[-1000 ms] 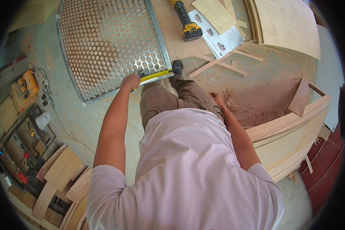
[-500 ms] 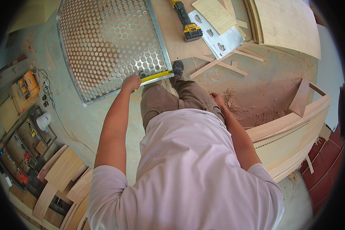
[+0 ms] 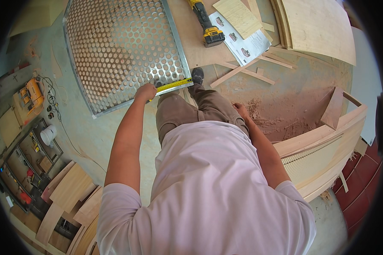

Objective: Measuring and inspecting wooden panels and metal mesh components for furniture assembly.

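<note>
My left hand (image 3: 146, 92) is closed around a tape measure, whose yellow blade (image 3: 174, 85) is pulled out to the right. The blade lies along the near edge of a perforated metal panel (image 3: 127, 46), with its end at the panel's near right corner. Large round holes fill the panel inside a flat metal frame. My right hand (image 3: 241, 110) hangs beside my right thigh, touching or close to the trousers; its fingers are too small and partly hidden to read.
A yellow and black cordless power tool (image 3: 210, 32), printed sheets (image 3: 253, 44) and a thin wood board (image 3: 237, 18) lie beyond the panel. Wood strips (image 3: 234, 73) cross on the floor. At right stands a wooden frame (image 3: 315, 140) with sawdust; curved wood pieces (image 3: 72, 187) lie lower left.
</note>
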`<act>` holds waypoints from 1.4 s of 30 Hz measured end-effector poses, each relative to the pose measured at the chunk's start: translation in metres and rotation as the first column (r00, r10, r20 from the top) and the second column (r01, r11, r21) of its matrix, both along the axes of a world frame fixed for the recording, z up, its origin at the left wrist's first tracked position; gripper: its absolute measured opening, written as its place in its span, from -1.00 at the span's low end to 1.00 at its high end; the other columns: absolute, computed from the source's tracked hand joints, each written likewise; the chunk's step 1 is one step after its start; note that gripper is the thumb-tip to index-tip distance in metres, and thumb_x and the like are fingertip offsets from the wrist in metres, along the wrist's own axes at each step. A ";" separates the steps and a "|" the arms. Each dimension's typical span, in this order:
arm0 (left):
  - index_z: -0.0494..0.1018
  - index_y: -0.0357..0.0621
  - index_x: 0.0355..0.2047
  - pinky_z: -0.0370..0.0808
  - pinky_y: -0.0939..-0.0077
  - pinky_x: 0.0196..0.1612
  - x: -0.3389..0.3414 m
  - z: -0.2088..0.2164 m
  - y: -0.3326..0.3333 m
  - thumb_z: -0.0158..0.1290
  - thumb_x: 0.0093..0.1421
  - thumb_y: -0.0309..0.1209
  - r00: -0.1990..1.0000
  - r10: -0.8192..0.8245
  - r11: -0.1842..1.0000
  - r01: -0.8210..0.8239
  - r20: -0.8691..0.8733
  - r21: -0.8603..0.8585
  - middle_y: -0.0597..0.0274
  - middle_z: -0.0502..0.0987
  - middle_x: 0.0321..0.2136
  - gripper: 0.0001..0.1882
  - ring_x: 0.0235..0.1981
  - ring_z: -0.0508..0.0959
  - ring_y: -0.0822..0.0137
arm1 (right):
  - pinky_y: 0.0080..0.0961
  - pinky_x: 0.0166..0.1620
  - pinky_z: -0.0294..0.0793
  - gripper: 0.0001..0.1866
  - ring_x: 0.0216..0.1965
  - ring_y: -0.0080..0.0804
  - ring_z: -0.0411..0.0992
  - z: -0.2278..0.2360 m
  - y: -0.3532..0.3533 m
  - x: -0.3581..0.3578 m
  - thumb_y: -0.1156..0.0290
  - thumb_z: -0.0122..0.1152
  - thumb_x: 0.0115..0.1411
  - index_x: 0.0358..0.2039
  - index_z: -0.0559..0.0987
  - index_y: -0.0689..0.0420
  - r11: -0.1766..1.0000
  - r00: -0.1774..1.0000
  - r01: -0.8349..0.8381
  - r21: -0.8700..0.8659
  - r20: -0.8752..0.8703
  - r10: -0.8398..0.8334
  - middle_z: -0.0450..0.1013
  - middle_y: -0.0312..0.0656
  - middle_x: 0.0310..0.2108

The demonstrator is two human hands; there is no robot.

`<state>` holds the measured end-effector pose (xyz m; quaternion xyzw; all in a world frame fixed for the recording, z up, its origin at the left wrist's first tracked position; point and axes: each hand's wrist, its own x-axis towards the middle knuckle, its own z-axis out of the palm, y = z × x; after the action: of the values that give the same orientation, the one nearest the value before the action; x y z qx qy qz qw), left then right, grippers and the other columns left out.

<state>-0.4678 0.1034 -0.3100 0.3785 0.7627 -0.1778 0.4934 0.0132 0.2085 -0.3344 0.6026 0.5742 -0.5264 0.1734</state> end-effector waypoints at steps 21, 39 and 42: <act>0.55 -0.01 -0.21 0.48 0.22 -0.10 0.001 0.005 0.002 -0.10 0.12 -0.24 1.000 -0.013 1.000 0.013 -0.015 -0.006 0.10 0.57 -0.20 -0.68 -0.16 0.57 0.06 | -0.38 -0.14 0.41 -0.59 -0.23 -0.26 0.50 0.006 0.001 -0.003 0.13 0.03 0.21 -0.16 0.54 0.24 0.999 0.999 -0.034 0.003 0.018 0.034 0.54 0.02 -0.29; 0.56 -0.02 -0.23 0.49 0.21 -0.12 0.000 0.003 0.000 -0.08 0.09 -0.26 1.000 0.000 1.000 -0.001 0.006 0.020 0.09 0.58 -0.23 -0.69 -0.19 0.57 0.05 | -0.38 -0.17 0.42 -0.61 -0.26 -0.24 0.51 0.003 0.001 -0.002 0.15 0.04 0.20 -0.18 0.55 0.23 0.999 0.999 -0.036 0.022 0.017 0.035 0.54 0.02 -0.32; 0.56 0.00 -0.23 0.49 0.21 -0.12 0.000 0.003 0.000 -0.08 0.09 -0.25 1.000 0.006 1.000 -0.006 -0.003 0.016 0.09 0.58 -0.24 -0.70 -0.19 0.57 0.06 | -0.38 -0.17 0.43 -0.61 -0.26 -0.24 0.51 0.002 0.001 -0.001 0.16 0.04 0.20 -0.19 0.55 0.24 0.998 0.999 -0.046 0.033 0.011 0.046 0.54 0.03 -0.32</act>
<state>-0.4676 0.1037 -0.3069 0.3800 0.7659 -0.1707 0.4897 0.0118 0.2091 -0.3327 0.5948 0.5957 -0.5095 0.1782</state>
